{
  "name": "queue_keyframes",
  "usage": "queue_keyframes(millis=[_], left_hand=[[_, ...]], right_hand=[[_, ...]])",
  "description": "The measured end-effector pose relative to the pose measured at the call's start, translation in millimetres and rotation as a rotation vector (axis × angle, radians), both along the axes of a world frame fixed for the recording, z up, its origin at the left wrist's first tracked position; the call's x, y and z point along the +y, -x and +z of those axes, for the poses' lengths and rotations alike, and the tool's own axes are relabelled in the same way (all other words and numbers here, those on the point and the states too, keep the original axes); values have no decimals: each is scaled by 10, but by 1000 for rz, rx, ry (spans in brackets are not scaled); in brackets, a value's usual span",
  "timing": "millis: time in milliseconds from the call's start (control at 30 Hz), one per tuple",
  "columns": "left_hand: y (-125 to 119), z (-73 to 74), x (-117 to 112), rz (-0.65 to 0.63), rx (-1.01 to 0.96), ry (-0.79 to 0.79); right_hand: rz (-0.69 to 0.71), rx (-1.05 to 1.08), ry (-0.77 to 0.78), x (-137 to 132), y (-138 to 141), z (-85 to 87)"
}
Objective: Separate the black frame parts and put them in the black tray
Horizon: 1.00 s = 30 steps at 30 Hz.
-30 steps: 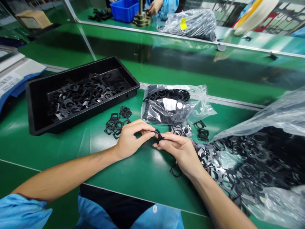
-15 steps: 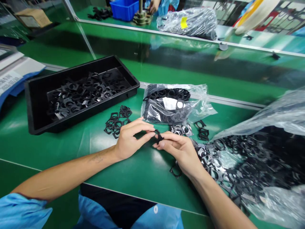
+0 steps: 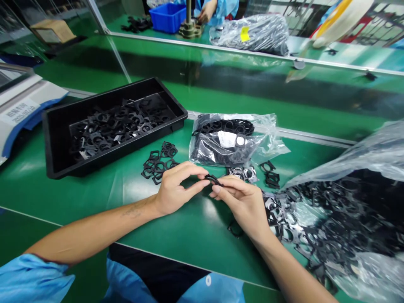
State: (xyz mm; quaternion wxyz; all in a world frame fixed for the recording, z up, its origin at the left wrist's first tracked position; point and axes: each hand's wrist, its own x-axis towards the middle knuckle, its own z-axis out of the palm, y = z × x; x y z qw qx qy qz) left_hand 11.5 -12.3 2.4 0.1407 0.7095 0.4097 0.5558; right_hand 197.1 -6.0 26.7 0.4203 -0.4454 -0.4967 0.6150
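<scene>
— Over the middle of the green table [image 3: 189, 229], what did the two hands have between them?

— One small black part [image 3: 213, 180], held just above the surface. The left hand [image 3: 175, 189] pinched its near end between thumb and forefinger, with the other fingers curled loosely. The right hand [image 3: 244, 202] gripped the other end with narrow, bent fingers, so both hands were closed on the same piece, fingertips almost meeting.

— And what lay around them?

— Left of the hands sat a loose cluster of black frames [image 3: 159, 162], just in front of a black tray [image 3: 50, 139] partly filled with more of the same. Behind the hands lay a small clear bag [image 3: 233, 141] packed with dark rings. Just beside it were a few shiny pieces [image 3: 244, 172] and a short stack [image 3: 270, 176] of black ones.

— Anything on the right?

— A big plastic bag [image 3: 362, 160] lay open there, with a heap of black parts [image 3: 315, 229] spilling out toward the right wrist. One stray frame [image 3: 235, 230] lay on the table under that hand.

— Was anybody else about?

— Across the belt, a co-worker's hand [image 3: 203, 11] in a blue sleeve was beside a blue bin [image 3: 168, 17].
</scene>
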Motion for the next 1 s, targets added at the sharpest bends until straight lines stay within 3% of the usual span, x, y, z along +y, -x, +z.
queue_keyframes(millis=[433,667,1000], left_hand=[[6,-3,11,-32,9,26],[15,-14,1,-58,28,46],[11,-2,9,-68,-7,100]], right_hand=[[45,-106,-199,-7,-56,-59],[79,-304,-330,7,-66,-1],[43,-327,-374,-9,-64,5]])
